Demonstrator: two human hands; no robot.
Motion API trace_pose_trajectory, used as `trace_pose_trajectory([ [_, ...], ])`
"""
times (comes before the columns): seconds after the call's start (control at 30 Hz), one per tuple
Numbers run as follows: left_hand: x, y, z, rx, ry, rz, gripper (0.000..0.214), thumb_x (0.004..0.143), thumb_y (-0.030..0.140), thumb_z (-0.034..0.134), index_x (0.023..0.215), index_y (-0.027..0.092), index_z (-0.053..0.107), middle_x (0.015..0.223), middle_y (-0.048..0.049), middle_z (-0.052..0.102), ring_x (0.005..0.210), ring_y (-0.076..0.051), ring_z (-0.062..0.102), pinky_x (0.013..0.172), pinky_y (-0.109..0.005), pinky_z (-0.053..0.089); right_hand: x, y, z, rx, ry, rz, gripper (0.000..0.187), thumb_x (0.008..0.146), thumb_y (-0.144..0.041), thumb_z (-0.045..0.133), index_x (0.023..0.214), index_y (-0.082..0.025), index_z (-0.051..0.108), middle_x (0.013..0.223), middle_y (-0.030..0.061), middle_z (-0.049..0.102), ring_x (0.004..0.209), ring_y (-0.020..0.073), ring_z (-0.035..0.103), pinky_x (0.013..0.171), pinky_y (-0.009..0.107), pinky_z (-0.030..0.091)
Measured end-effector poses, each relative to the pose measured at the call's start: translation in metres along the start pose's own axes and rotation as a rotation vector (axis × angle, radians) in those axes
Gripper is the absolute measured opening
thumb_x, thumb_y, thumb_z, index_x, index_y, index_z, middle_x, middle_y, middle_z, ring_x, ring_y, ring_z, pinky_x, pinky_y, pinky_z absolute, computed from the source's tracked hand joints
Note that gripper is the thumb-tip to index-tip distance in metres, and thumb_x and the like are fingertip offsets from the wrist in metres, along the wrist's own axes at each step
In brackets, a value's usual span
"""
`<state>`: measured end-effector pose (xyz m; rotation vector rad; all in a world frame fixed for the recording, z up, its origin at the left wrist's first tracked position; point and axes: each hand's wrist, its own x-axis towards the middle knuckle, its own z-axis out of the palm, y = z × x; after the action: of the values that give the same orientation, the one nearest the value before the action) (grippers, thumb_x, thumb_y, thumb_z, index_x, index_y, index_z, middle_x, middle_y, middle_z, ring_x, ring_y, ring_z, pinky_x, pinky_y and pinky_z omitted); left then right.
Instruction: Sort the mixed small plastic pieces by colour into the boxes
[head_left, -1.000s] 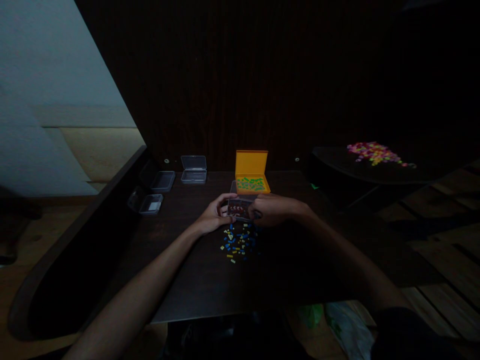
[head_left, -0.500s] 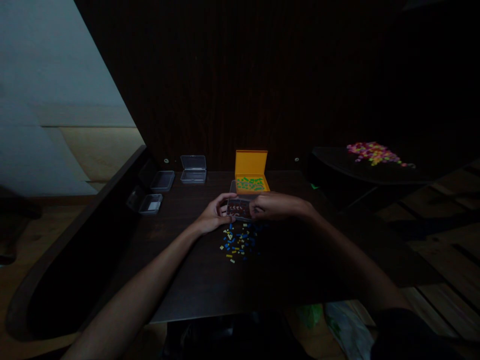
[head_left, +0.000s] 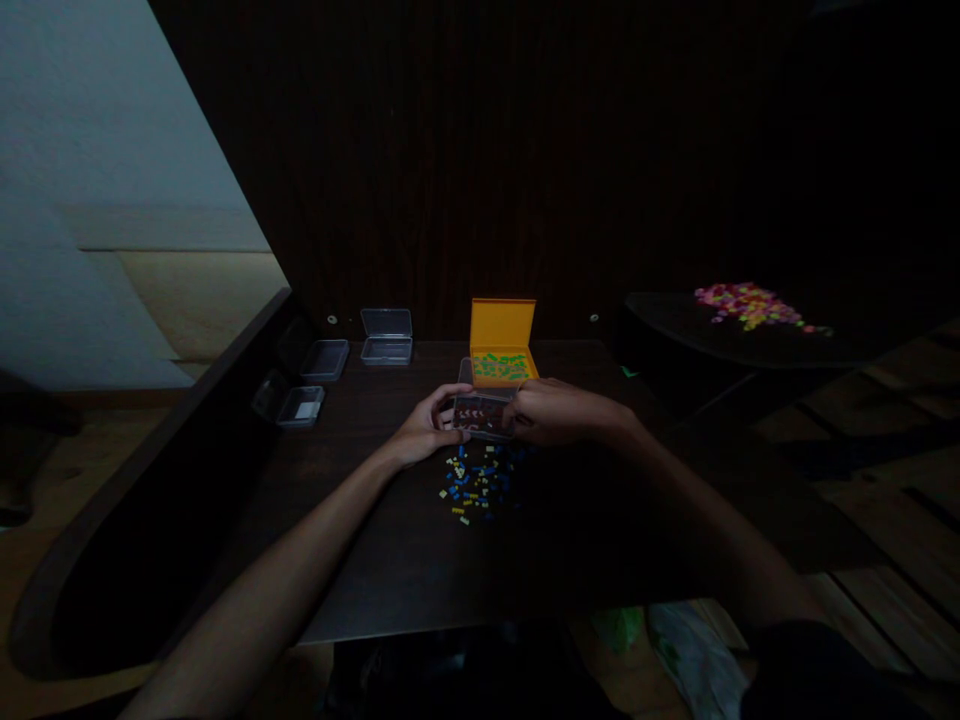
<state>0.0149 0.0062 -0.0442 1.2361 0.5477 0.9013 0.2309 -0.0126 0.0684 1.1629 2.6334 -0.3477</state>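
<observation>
My left hand (head_left: 426,430) grips the left end of a clear plastic box (head_left: 491,434), thumb in front and fingers behind. Small brown and pinkish pieces (head_left: 471,412) lie inside it. Over the right end of the box is my right hand (head_left: 551,410), its fingers curled and pointing down into it; whether they pinch a piece is hidden. Just in front, several small blue, yellow and cream building bricks (head_left: 469,485) are scattered on the dark table (head_left: 397,560). Behind the box stands an open orange case (head_left: 502,325) holding green pieces (head_left: 501,366).
Open clear boxes stand at the back left: one upright-lidded box (head_left: 387,350), another box (head_left: 326,360), and a box with a white piece inside (head_left: 301,408). A raised dark side panel (head_left: 165,460) borders the left. Colourful beads (head_left: 750,305) are heaped on a dark surface at right.
My right hand has shifted slightly to the right over the box, uncovering more of its inside. My left hand keeps its hold.
</observation>
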Motion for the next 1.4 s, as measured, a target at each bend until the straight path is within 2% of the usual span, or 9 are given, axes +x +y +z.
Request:
trace_pose_trajectory([
  [0.1,0.000,0.000,0.000,0.000,0.008,-0.002,0.066,0.058,0.008,0.078,0.119,0.021,0.054,0.136,-0.0099,0.049,0.107,-0.023,0.062,0.093,-0.039,0.051,0.001,0.002,0.003,0.038,0.001,-0.067,0.022,0.082,-0.021,0.051,0.089,-0.019,0.071,0.086,0.0049,0.069,0.068,0.0136,0.056,0.058,0.022,0.035],
  [0.33,0.000,0.001,0.001,-0.017,0.033,-0.016,0.069,0.056,0.009,0.080,0.119,0.020,0.055,0.135,-0.0108,0.050,0.107,-0.024,0.062,0.091,-0.038,0.052,0.005,0.004,0.007,0.070,-0.012,-0.090,0.021,0.079,-0.018,0.053,0.088,-0.020,0.072,0.087,0.0036,0.070,0.070,0.0134,0.057,0.057,0.022,0.035],
  [0.67,0.000,0.002,0.001,-0.018,0.031,-0.027,0.069,0.055,0.008,0.080,0.118,0.020,0.055,0.132,-0.0100,0.052,0.106,-0.023,0.062,0.091,-0.038,0.051,0.004,0.001,0.001,0.041,0.035,0.037,0.027,0.086,-0.023,0.047,0.085,-0.015,0.072,0.079,0.0070,0.067,0.065,0.0133,0.054,0.059,0.024,0.034],
  [0.87,0.000,0.001,0.001,-0.012,0.037,-0.028,0.069,0.055,0.010,0.082,0.118,0.020,0.055,0.134,-0.0101,0.051,0.108,-0.024,0.061,0.093,-0.039,0.050,0.011,-0.003,0.000,0.008,-0.030,0.096,0.023,0.084,-0.023,0.050,0.083,-0.015,0.071,0.078,0.0067,0.067,0.064,0.0133,0.053,0.055,0.023,0.031],
  [1.1,0.000,0.001,0.000,-0.003,0.033,-0.032,0.069,0.055,0.011,0.082,0.118,0.022,0.054,0.133,-0.0089,0.050,0.108,-0.024,0.061,0.094,-0.040,0.050,0.014,-0.005,0.000,-0.014,-0.019,0.103,0.025,0.082,-0.023,0.047,0.081,-0.014,0.071,0.073,0.0065,0.065,0.057,0.0116,0.049,0.053,0.024,0.028],
  [1.23,0.000,0.002,0.001,-0.010,0.039,-0.039,0.069,0.055,0.009,0.081,0.117,0.022,0.055,0.133,-0.0084,0.051,0.109,-0.024,0.061,0.095,-0.041,0.049,0.009,0.002,-0.001,0.068,0.030,0.008,0.025,0.081,-0.020,0.048,0.081,-0.016,0.072,0.073,0.0045,0.067,0.057,0.0112,0.048,0.055,0.024,0.030],
  [1.3,-0.001,0.002,0.001,-0.005,0.043,-0.030,0.068,0.055,0.009,0.081,0.117,0.022,0.055,0.130,-0.0081,0.053,0.109,-0.024,0.061,0.096,-0.041,0.049,0.004,0.006,-0.002,0.131,0.090,-0.045,0.023,0.080,-0.018,0.050,0.081,-0.017,0.073,0.071,0.0019,0.066,0.057,0.0104,0.048,0.056,0.023,0.030],
  [1.4,0.000,0.001,0.001,-0.004,0.041,-0.021,0.066,0.055,0.010,0.081,0.114,0.021,0.055,0.123,-0.0071,0.057,0.106,-0.023,0.062,0.094,-0.039,0.050,-0.003,0.014,0.000,0.202,0.204,-0.037,0.023,0.078,-0.018,0.052,0.085,-0.017,0.074,0.061,-0.0015,0.060,0.054,0.0088,0.046,0.056,0.021,0.030],
])
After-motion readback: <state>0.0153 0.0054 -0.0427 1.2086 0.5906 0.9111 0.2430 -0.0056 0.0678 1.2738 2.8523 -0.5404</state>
